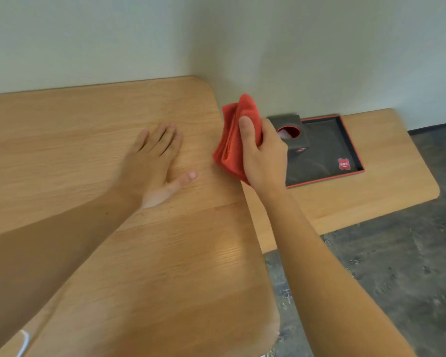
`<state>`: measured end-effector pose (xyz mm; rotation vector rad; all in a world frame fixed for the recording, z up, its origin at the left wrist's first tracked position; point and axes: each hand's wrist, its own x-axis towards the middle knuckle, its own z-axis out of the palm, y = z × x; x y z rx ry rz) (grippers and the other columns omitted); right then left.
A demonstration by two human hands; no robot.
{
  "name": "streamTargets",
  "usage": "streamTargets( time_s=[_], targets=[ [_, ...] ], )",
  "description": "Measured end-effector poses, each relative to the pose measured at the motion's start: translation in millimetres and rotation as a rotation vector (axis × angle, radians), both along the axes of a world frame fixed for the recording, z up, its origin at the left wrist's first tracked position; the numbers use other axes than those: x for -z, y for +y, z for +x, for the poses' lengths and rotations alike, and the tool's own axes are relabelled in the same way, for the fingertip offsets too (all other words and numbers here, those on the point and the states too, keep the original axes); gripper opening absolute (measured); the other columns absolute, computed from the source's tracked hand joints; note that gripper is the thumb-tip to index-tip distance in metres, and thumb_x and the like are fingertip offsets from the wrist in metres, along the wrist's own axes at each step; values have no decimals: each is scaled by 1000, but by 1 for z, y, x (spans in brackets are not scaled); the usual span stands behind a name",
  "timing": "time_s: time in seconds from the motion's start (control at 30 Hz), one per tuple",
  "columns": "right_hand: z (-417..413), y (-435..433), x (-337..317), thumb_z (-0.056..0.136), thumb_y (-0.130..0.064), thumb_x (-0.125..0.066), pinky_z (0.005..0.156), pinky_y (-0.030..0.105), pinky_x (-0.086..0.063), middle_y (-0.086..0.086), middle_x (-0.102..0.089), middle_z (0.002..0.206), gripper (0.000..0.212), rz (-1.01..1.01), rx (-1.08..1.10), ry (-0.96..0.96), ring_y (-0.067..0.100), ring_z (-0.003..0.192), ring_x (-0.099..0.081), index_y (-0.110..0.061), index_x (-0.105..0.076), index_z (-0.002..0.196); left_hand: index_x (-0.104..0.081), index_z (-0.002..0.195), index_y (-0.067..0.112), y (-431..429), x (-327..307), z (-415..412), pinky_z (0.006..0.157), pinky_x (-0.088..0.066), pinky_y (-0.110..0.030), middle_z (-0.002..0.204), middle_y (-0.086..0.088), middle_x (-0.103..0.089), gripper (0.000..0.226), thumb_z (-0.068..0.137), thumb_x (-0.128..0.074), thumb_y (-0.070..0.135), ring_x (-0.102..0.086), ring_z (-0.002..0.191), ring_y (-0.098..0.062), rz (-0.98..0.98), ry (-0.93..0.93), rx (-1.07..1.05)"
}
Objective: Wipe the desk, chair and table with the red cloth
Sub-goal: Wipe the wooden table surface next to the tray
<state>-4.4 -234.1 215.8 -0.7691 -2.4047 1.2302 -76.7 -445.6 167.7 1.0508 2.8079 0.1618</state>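
Observation:
A folded red cloth (231,140) is gripped in my right hand (263,155), held upright above the right edge of the light wooden desk (93,130). My left hand (155,161) lies flat on the desk top, palm down with fingers spread, to the left of the cloth. A lower wooden table (386,161) stands to the right against the wall, below the desk's level.
On the lower table sits a dark tray with a red rim (345,148), holding a grey tissue box (291,130) with a round opening. A pale wall runs behind both surfaces. Grey mottled floor (397,266) fills the lower right.

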Motion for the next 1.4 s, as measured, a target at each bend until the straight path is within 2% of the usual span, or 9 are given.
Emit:
streamTargets(
  time_s=[0.1, 0.17, 0.27, 0.3, 0.47, 0.7, 0.9, 1.1, 1.4],
  targets=[
    [-37, -6, -3, 94, -62, -44, 74, 38, -48, 2, -76, 96, 46, 83, -21, 41, 24, 94, -68, -22, -65, 99, -15, 159, 10, -1, 2, 0, 125, -6, -46, 167, -10, -12, 107, 83, 3, 83, -5, 155, -22, 17, 13, 4],
    [-52, -9, 7, 95, -60, -44, 71, 38, -42, 4, -73, 105, 45, 136, -83, -22, 28, 100, -66, -20, -62, 103, -16, 159, 10, -1, 2, 0, 125, -6, -46, 167, -10, -12, 107, 83, 2, 83, -5, 155, -22, 18, 10, -1],
    [-55, -16, 35, 98, -53, -47, 89, 42, -45, 15, -61, 130, 56, 137, -205, -257, 36, 119, -58, -10, -50, 134, -18, 159, 9, 0, 2, 0, 125, -7, -47, 167, -10, -14, 104, 85, -5, 80, -7, 155, -23, 14, 14, -6],
    [-51, -18, 42, 98, -53, -47, 93, 42, -45, 18, -61, 131, 59, 97, -194, -275, 37, 120, -58, -8, -48, 136, -18, 158, 9, 0, 2, 0, 125, -7, -47, 167, -10, -15, 102, 85, -7, 79, -7, 155, -23, 13, 15, -7],
    [-36, -20, 51, 95, -57, -50, 77, 38, -42, 22, -70, 110, 53, 41, -106, -233, 41, 104, -64, -7, -56, 110, -21, 158, 8, 0, 1, 2, 125, -8, -46, 166, -11, -17, 105, 84, -5, 81, -10, 155, -24, 28, 26, -13],
    [8, -14, 54, 92, -61, -53, 74, 34, -41, 15, -71, 101, 52, -38, -101, -270, 37, 100, -65, -10, -58, 105, -19, 158, 7, 1, -2, 5, 125, -7, -44, 166, -11, -16, 102, 85, -9, 77, -9, 155, -24, 19, 16, -19],
    [62, -14, 57, 89, -63, -55, 69, 32, -40, 0, -67, 86, 47, -59, -72, -295, 31, 91, -66, -17, -57, 97, -14, 159, 9, 1, -2, 4, 125, -6, -44, 167, -10, -13, 100, 85, -7, 76, -6, 155, -23, -11, 8, -13],
    [130, -18, 56, 89, -57, -60, 78, 36, -49, 4, -72, 95, 41, -71, -70, -285, 25, 92, -66, -18, -63, 102, -14, 159, 6, -1, -4, 5, 125, -5, -43, 167, -14, -13, 100, 87, -9, 76, -7, 155, -27, -16, -1, 31],
    [187, -21, 56, 87, -60, -59, 75, 33, -48, -5, -71, 93, 37, -119, -70, -268, 16, 87, -65, -27, -61, 104, -13, 159, 7, -2, -3, 8, 125, -3, -40, 167, -11, -11, 96, 89, -8, 73, -6, 155, -25, -3, -10, 13]
  ],
)
